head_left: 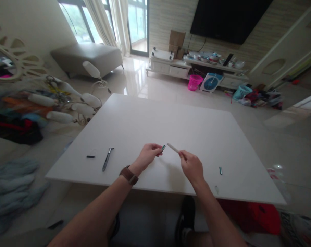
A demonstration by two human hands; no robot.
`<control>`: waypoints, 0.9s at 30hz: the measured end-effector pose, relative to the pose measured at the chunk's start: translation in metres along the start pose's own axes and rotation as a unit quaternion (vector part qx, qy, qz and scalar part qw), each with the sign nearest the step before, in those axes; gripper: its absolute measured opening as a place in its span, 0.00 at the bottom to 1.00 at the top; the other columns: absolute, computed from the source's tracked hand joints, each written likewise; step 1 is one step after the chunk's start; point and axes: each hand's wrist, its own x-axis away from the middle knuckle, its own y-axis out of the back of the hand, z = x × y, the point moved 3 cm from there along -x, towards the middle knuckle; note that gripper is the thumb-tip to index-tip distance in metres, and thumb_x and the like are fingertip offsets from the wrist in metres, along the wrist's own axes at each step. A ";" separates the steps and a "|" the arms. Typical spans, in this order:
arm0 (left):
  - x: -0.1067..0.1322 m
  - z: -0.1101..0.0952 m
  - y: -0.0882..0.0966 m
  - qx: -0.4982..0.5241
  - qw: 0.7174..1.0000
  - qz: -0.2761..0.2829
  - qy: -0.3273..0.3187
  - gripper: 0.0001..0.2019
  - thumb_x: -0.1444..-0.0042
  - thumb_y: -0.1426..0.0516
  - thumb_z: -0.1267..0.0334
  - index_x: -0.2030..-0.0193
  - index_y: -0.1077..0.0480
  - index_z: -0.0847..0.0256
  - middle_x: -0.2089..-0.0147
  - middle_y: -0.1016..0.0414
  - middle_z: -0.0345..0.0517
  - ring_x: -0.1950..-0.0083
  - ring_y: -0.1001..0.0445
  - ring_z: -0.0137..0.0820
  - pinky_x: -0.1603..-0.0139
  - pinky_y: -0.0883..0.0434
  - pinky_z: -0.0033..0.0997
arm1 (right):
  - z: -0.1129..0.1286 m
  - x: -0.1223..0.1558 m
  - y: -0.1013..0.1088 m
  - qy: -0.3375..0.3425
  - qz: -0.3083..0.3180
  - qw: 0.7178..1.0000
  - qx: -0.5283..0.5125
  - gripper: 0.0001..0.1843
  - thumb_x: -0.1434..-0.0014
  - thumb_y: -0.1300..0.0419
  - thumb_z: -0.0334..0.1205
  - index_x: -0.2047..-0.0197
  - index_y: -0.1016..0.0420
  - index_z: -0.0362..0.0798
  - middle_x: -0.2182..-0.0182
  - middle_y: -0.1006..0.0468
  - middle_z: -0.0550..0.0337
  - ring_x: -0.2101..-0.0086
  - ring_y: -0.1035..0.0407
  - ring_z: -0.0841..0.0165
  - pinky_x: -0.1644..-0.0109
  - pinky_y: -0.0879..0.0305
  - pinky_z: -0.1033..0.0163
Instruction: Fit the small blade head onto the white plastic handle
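Note:
My left hand (149, 154), with a brown watch strap at the wrist, pinches a small green-and-dark razor cartridge (163, 148) above the white table. Closed around one end of a slim pale stick (173, 148) is my right hand (192, 166); the stick's far tip points at the cartridge, a small gap apart. A razor (107, 160) with a grey-black handle lies on the table to the left. Beside it is a small black bar (90, 156). Another razor cartridge (220, 170) rests on the right side, with a small clear piece (216, 189) near the front edge.
The white table (171, 120) spans the space before me. A lamp with several white shades (84, 109) stands close to its left edge. Beyond are a grey bench (87, 58), a pink basket (195, 82), a blue-and-white fan (211, 82) and a low cabinet (179, 71).

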 end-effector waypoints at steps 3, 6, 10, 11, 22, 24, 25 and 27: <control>0.011 -0.002 -0.003 -0.007 1.000 0.010 -0.010 0.05 0.52 0.37 0.67 0.69 0.22 0.65 0.71 0.22 0.48 0.68 0.26 0.30 0.64 0.32 0.29 | 0.000 0.008 0.006 -0.003 -0.025 1.000 -0.009 0.16 0.31 0.49 0.46 0.58 0.20 0.55 0.69 0.19 0.57 0.71 0.31 0.65 0.70 0.52 0.63; 0.019 -0.002 -0.005 -0.016 1.000 0.016 -0.021 0.05 0.51 0.37 0.66 0.68 0.21 0.65 0.71 0.22 0.49 0.68 0.26 0.30 0.64 0.32 0.29 | 0.003 0.016 0.008 0.028 0.007 0.999 -0.020 0.15 0.32 0.48 0.47 0.58 0.19 0.58 0.69 0.19 0.58 0.71 0.31 0.65 0.70 0.51 0.63; 0.023 -0.001 -0.010 -0.021 1.000 0.011 -0.018 0.05 0.51 0.38 0.67 0.69 0.21 0.66 0.71 0.22 0.49 0.68 0.26 0.30 0.64 0.32 0.29 | 0.000 0.020 0.016 -0.025 -0.038 0.999 0.004 0.16 0.31 0.49 0.46 0.60 0.19 0.55 0.70 0.19 0.57 0.72 0.31 0.65 0.71 0.53 0.62; 0.022 0.000 -0.012 -0.020 1.000 0.012 -0.015 0.05 0.51 0.39 0.68 0.69 0.22 0.66 0.71 0.22 0.49 0.68 0.26 0.30 0.64 0.32 0.29 | 0.001 0.019 0.016 -0.012 -0.026 1.000 -0.009 0.16 0.32 0.48 0.47 0.59 0.19 0.55 0.70 0.19 0.57 0.71 0.30 0.65 0.70 0.52 0.63; 0.009 -0.007 -0.020 -0.009 1.000 0.011 0.006 0.05 0.49 0.40 0.71 0.68 0.22 0.68 0.73 0.23 0.45 0.70 0.27 0.26 0.65 0.33 0.25 | -0.007 0.004 0.015 0.000 0.034 0.999 -0.023 0.17 0.31 0.49 0.48 0.56 0.20 0.55 0.66 0.18 0.59 0.68 0.29 0.67 0.68 0.49 0.64; 0.007 -0.006 -0.019 -0.009 1.000 0.006 0.008 0.05 0.49 0.41 0.72 0.68 0.22 0.68 0.73 0.23 0.45 0.70 0.27 0.26 0.66 0.33 0.25 | -0.011 0.001 0.017 -0.057 -0.001 0.998 0.011 0.18 0.31 0.50 0.48 0.57 0.19 0.55 0.68 0.19 0.58 0.70 0.30 0.66 0.69 0.51 0.64; 0.006 -0.006 -0.019 -0.006 1.000 0.005 0.009 0.05 0.49 0.41 0.72 0.69 0.22 0.68 0.73 0.23 0.45 0.70 0.27 0.26 0.66 0.33 0.25 | -0.012 0.000 0.018 -0.070 -0.017 0.997 0.015 0.18 0.31 0.50 0.48 0.57 0.19 0.54 0.68 0.19 0.58 0.70 0.30 0.66 0.70 0.51 0.64; 0.005 -0.006 -0.018 0.004 1.000 0.007 0.014 0.05 0.48 0.41 0.72 0.68 0.22 0.68 0.72 0.23 0.46 0.69 0.26 0.26 0.65 0.32 0.25 | -0.011 -0.001 0.017 -0.038 -0.003 0.999 -0.012 0.18 0.31 0.49 0.49 0.56 0.19 0.54 0.67 0.18 0.58 0.69 0.29 0.67 0.68 0.49 0.64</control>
